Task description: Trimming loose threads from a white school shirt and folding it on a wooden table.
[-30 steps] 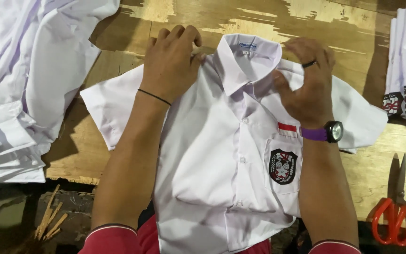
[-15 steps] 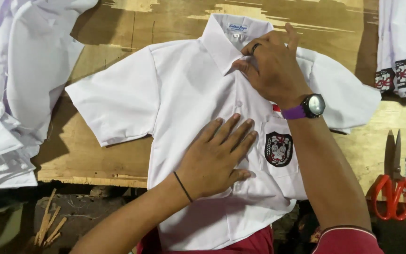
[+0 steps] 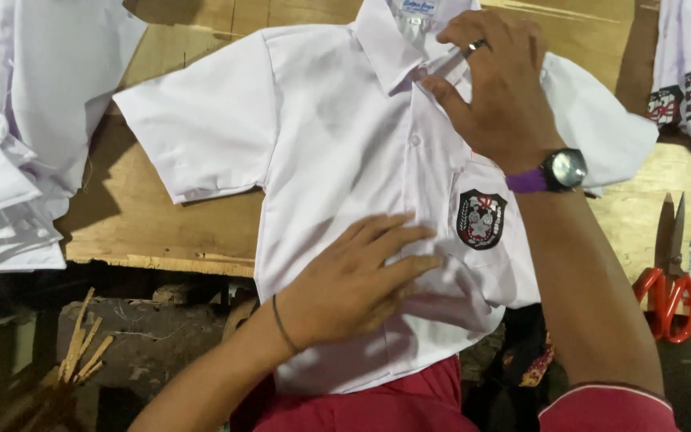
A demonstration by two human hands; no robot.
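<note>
Since a moment ago, left hand (image 3: pixel 353 284) slid lower, lying flat and open-fingered on the smooth white short-sleeved shirt (image 3: pixel 337 152) spread across the plywood desk (image 3: pixel 177 240); right hand (image 3: pixel 493 88) pinches its collar.

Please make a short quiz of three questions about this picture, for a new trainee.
1. True or false: the left hand lies flat on the front of the white school shirt.
2. Which hand touches the collar? A) the left hand B) the right hand C) neither
3. Fill in: the scissors near the edge of the wooden board have ____ handles.

Key: 1 true; 2 B; 3 red.
</note>
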